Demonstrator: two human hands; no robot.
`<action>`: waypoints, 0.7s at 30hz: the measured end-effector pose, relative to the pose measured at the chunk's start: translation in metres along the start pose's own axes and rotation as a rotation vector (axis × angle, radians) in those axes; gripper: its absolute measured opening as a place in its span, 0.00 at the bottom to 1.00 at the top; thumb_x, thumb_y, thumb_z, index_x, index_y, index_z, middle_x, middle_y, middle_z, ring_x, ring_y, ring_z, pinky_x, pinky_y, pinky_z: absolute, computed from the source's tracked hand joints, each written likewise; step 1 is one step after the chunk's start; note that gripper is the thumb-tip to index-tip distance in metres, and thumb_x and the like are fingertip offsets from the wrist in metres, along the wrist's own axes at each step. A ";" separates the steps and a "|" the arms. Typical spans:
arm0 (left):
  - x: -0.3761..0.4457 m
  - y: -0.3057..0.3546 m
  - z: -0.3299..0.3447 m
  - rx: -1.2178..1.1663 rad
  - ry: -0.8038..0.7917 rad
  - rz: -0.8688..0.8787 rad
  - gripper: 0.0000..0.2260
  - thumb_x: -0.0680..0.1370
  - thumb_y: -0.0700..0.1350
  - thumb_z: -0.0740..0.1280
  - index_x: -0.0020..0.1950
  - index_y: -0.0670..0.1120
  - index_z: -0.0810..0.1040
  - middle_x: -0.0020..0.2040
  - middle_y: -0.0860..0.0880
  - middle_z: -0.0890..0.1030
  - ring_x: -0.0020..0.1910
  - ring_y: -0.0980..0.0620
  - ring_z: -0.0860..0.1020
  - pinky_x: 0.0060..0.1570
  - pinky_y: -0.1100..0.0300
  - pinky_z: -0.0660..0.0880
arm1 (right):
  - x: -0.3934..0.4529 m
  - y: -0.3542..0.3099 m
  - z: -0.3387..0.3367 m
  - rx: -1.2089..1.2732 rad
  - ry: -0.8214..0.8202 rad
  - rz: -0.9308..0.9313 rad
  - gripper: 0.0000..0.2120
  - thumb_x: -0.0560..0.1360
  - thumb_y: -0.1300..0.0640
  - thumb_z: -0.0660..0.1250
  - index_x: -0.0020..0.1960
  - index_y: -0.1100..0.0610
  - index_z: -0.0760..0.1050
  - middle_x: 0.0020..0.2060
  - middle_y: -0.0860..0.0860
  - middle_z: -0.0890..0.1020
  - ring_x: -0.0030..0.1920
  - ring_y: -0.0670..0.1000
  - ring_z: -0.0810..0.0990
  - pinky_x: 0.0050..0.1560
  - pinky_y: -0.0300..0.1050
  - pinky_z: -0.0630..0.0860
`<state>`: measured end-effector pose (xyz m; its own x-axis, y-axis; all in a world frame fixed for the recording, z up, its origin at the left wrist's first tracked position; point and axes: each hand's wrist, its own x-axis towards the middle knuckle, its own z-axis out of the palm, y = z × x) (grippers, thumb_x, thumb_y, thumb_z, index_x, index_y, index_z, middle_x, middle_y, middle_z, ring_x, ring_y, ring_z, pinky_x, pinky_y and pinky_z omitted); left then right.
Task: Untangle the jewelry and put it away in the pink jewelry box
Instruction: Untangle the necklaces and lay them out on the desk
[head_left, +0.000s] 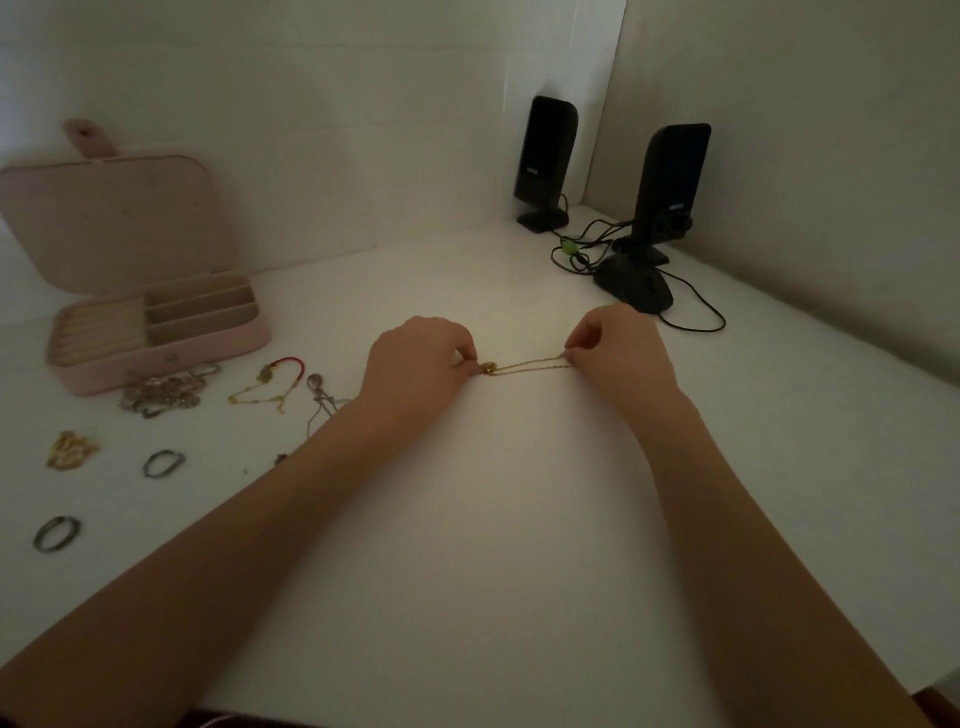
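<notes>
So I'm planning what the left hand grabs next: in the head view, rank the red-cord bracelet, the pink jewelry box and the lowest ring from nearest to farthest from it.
From the left hand:
1. Red-cord bracelet, just to its left on the table.
2. Pink jewelry box, open, farther left and toward the wall.
3. Lowest ring, far left, close to the table's near edge.

- Two black speakers, one (545, 161) in the corner, the other (660, 218) nearer
- Black cables (587, 244) tangled between them
- White table (467, 545)
- White wall (311, 104)
</notes>
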<state>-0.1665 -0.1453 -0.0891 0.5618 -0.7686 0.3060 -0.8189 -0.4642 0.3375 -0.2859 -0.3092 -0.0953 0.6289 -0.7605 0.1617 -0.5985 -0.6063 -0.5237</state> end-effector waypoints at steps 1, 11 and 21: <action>0.000 -0.002 -0.002 0.038 -0.009 0.030 0.08 0.77 0.50 0.65 0.52 0.50 0.80 0.54 0.51 0.80 0.55 0.50 0.74 0.49 0.58 0.68 | 0.000 -0.002 0.001 -0.036 0.008 -0.004 0.02 0.73 0.57 0.70 0.46 0.52 0.79 0.51 0.51 0.78 0.49 0.49 0.78 0.49 0.45 0.75; -0.010 -0.078 -0.076 -0.237 -0.168 0.080 0.10 0.70 0.37 0.74 0.44 0.51 0.82 0.35 0.60 0.80 0.38 0.67 0.78 0.39 0.75 0.74 | -0.048 -0.080 0.020 0.266 -0.087 -0.385 0.04 0.70 0.52 0.72 0.43 0.51 0.80 0.39 0.47 0.78 0.40 0.44 0.73 0.43 0.43 0.71; -0.032 -0.131 -0.075 0.066 0.096 0.258 0.11 0.69 0.27 0.67 0.43 0.41 0.83 0.40 0.45 0.82 0.41 0.45 0.79 0.45 0.58 0.71 | -0.049 -0.141 0.069 0.059 -0.401 -0.482 0.17 0.69 0.46 0.73 0.54 0.52 0.76 0.50 0.49 0.75 0.49 0.48 0.74 0.49 0.44 0.72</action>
<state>-0.0680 -0.0270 -0.0761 0.3399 -0.8212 0.4583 -0.9403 -0.2890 0.1796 -0.1981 -0.1698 -0.0871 0.9654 -0.2512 0.0707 -0.1798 -0.8367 -0.5174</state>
